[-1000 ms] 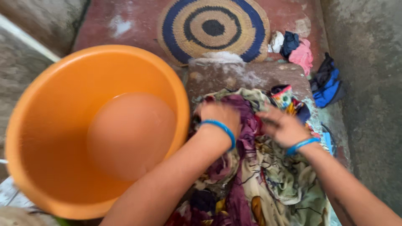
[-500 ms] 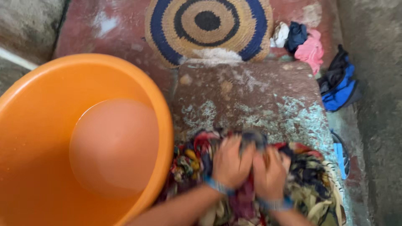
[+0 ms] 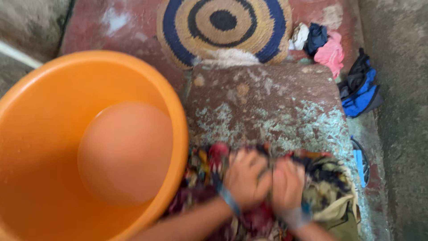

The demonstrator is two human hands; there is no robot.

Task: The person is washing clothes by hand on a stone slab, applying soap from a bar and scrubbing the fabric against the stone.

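Hands: left hand (image 3: 244, 178) and right hand (image 3: 287, 184) side by side at 5 o'clock of the view, knuckles touching, both clenched on a bunched multicoloured cloth (image 3: 327, 189); each wrist carries a blue bangle, blurred by motion. Cloth: patterned in red, yellow, dark and cream, heaped on the near end of a worn reddish washing slab (image 3: 272, 105), spreading from the basin's rim at 7 o'clock to the slab's right edge at 4 o'clock. Slab: surface flaked with pale patches, bare from the hands up to its far edge at 12 o'clock, giving open room ahead of the knuckles. Orange plastic basin (image 3: 53, 134): fills the left side at 9 o'clock, holds water, its rim just beside the cloth. Round woven mat (image 3: 223, 27): blue, tan and dark rings, beyond the slab's far edge at 12 o'clock. Small heap of garments (image 3: 318, 44), white, dark blue and pink, at 1 o'clock. Blue and black garment (image 3: 361, 91) at 2 o'clock, off the slab's right edge against a grey concrete wall (image 3: 399, 111). Narrow gutter of floor runs down the right side between slab and wall.
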